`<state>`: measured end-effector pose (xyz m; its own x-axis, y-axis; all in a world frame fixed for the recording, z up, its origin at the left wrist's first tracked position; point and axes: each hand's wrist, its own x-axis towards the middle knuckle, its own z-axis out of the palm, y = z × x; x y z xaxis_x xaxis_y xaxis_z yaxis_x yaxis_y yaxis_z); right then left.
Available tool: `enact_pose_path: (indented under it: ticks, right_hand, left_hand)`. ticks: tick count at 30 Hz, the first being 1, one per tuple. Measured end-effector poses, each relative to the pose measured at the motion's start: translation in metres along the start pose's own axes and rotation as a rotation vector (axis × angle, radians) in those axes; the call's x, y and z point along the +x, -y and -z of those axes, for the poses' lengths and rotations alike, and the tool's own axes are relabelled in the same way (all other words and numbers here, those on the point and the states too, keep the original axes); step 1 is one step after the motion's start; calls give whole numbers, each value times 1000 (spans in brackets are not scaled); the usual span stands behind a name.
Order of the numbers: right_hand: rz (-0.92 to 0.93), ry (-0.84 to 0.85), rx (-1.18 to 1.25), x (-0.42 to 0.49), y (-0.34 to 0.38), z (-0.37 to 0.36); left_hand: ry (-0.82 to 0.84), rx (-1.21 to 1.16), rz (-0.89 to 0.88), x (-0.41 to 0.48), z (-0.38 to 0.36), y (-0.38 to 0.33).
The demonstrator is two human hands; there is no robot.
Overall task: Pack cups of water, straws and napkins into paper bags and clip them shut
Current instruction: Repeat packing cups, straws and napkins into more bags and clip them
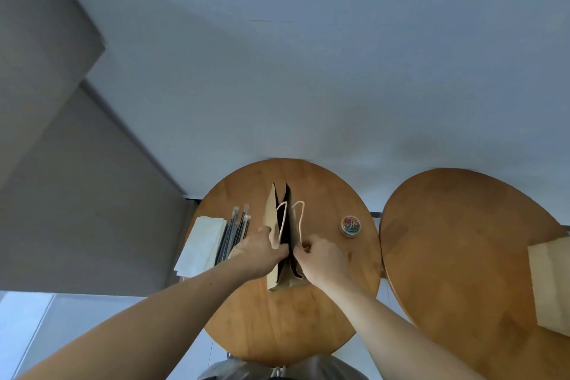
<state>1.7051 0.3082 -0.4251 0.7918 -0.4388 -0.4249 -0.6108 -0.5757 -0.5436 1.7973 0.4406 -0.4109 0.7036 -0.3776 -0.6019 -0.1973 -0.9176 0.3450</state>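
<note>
A brown paper bag (273, 213) with white cord handles stands upright in the middle of a round wooden table (277, 318), its mouth nearly pressed together. My left hand (262, 248) grips the bag's left top edge. From the other side, my right hand (320, 256) pinches the right top edge. Left of the bag lie several wrapped straws (236, 233) and a stack of white napkins (203, 244). A small clear tub of coloured paper clips (350, 225) sits to the right of the bag. What is inside the bag is hidden.
A second round wooden table (462, 256) stands close on the right, with another brown paper bag (552, 281) at its right edge. A grey wall fills the left side. Pale floor lies beyond the tables.
</note>
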Motion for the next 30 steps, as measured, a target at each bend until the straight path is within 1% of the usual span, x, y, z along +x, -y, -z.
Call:
enact_pose_path:
  ticks: [5,8,10,14,18,20,25,30]
  right_hand:
    - [-53,-38,-156,16,-9,11]
    - [-31,-40,-235,23,-1,14]
    - [-42,-36,-262,27,1,17]
    - [-157,-55,-296,25,-15,34]
    - [-232,-67,-283,10,-22,35]
    - [-216,-38,-240,3,-15,24]
    - [-177,-13,-193,-14,12,1]
    - [-141,47,-206,-23,17,1]
  left_hand:
    - [-142,-26,159,8,2,2]
    - [-136,15,221,10,-2,1]
    - [-140,69,228,13,0,3]
    - [-221,131,206,15,19,29]
    - [-228,132,151,16,25,52]
    - [-195,99,89,17,19,56]
    - [-8,35,-65,23,4,65]
    - [211,-13,-159,30,25,70]
